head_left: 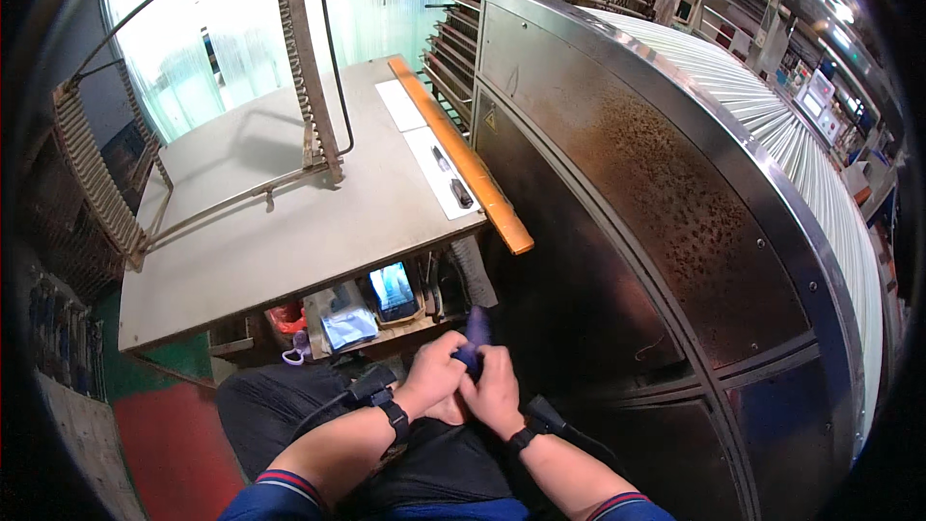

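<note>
A dark purple sock (477, 326) points away from me above my lap. My left hand (431, 374) is closed on its near end from the left. My right hand (495, 391) grips the same end from the right, and the two hands almost touch. Bare skin (449, 411) shows just below the hands, perhaps an ankle; the fingers hide most of what lies between. Black trousers (429, 473) cover my bent legs beneath my forearms. Each wrist wears a black strap.
A grey-topped table (289, 251) stands ahead, bearing a metal rack frame (231, 198), an orange bar (463, 154) and a black pen (451, 177). Under it, a shelf holds a lit phone (394, 291) and purple scissors (297, 347). A large metal cabinet (617, 193) rises close on the right.
</note>
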Available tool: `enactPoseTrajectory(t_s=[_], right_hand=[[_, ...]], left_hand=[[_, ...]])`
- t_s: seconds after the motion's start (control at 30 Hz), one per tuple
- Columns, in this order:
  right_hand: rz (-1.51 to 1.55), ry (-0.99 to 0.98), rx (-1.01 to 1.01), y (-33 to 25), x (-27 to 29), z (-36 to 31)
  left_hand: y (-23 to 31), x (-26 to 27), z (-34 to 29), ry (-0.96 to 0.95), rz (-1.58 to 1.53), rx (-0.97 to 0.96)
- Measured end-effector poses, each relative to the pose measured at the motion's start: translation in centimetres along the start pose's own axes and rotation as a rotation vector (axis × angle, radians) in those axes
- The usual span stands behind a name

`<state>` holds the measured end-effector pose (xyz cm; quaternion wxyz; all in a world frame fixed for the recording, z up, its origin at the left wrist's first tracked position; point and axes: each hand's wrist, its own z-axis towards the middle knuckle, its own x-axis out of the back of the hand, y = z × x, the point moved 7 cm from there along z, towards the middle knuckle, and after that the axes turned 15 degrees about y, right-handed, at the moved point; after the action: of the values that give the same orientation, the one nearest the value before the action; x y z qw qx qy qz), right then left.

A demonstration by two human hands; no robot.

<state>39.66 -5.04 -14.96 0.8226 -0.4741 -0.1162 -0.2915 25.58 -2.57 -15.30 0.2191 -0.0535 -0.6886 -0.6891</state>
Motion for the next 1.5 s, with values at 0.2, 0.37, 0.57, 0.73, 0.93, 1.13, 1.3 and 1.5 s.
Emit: enactPoseTrajectory(t_s=[0.2, 0.37, 0.57, 0.73, 0.93, 1.13, 1.3, 1.5], right_hand=[[0.105, 0.056, -0.072, 1.9, 0.2, 1.5], [0.15, 0.087, -0.267, 1.5, 0.4, 1.2], [0.115, -0.006, -0.195, 0.9, -0.1, 1.4], [-0.06, -0.192, 0.029, 0.2, -0.1, 2.3], [-0.265, -0.186, -0.2, 3.6, -0.6, 3.6], [-0.45, -0.219, -0.12, 8.2, -1.1, 4.4], [-0.444, -0.295, -0.176, 9.9, -2.1, 3.8], [-0.387, -0.47, -0.273, 11.5, -4.0, 1.1]], left_hand=[[3.4, 0.8, -1.0, -0.117, 0.161, -0.386], [2.2, 0.9, 0.1, -0.046, 0.175, -0.247], [-1.0, 2.4, 0.8, 0.185, 0.041, -0.211], [-2.3, 1.3, 1.8, 0.218, -0.05, -0.064], [-0.8, 0.9, 2.3, 0.231, 0.006, -0.082], [4.0, -0.2, 1.8, 0.075, 0.188, -0.48], [6.5, -1.4, 0.3, -0.123, 0.358, -0.727], [5.5, -1.5, -0.6, -0.175, 0.507, -0.807]])
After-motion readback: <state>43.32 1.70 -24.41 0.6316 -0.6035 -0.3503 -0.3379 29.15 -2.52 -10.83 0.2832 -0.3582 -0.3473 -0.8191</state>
